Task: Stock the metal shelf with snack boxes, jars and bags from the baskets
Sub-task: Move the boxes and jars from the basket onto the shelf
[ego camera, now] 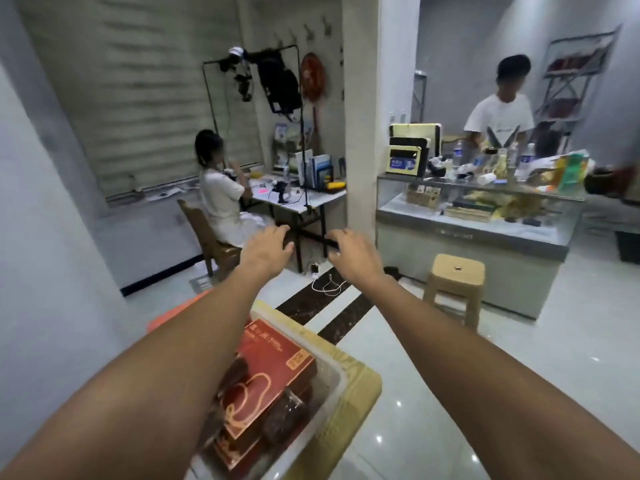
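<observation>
desk: what have your hands got?
op: nothing. my left hand [268,247] and right hand [351,252] are stretched out side by side just past centre, fingers loosely curled and a little apart, gripping only air.
desk: and the stock?
op: at six o'clock, under my left forearm, the pale basket [332,386] holds a red snack box [273,368] lying on more red boxes, a dark bag [284,415] against it. the metal shelf [575,74] stands far off at two o'clock, blurred. a tan stool [453,282] sits at four.
</observation>
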